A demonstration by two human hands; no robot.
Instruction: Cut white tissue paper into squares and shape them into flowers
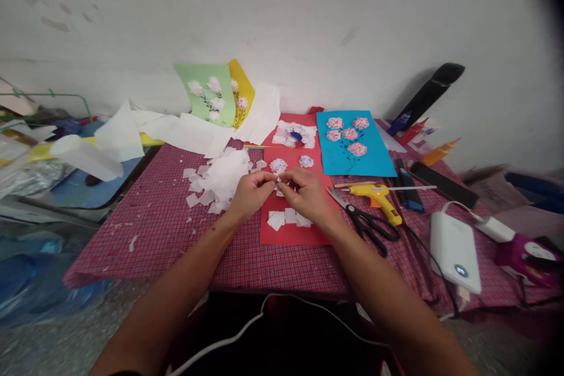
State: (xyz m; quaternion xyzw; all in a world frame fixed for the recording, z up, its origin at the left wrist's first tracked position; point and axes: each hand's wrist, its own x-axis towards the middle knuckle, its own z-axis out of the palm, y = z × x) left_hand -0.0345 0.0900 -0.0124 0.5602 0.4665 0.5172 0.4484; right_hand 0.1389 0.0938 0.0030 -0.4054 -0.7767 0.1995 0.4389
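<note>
Over a red sheet of card (291, 237), my left hand (254, 189) and my right hand (304, 189) meet fingertip to fingertip. Both pinch a small piece of white tissue paper (278, 178), partly hidden by the fingers. Just beyond them, two white paper flowers (278, 165) speckled with blue sit on the card. Several white paper squares (289, 217) lie on the card nearer to me. At its far end, more white paper (286, 136) surrounds a dark blue patch. Left of my left hand spreads a heap of cut white paper pieces (222, 179).
To the right are black-handled scissors (368, 224), a yellow glue gun (374, 192) with its cord, and a white power bank (455, 249). A blue card with pink flowers (359, 155) lies behind. Green flower card (207, 94) and long white paper (185, 132) rest near the wall.
</note>
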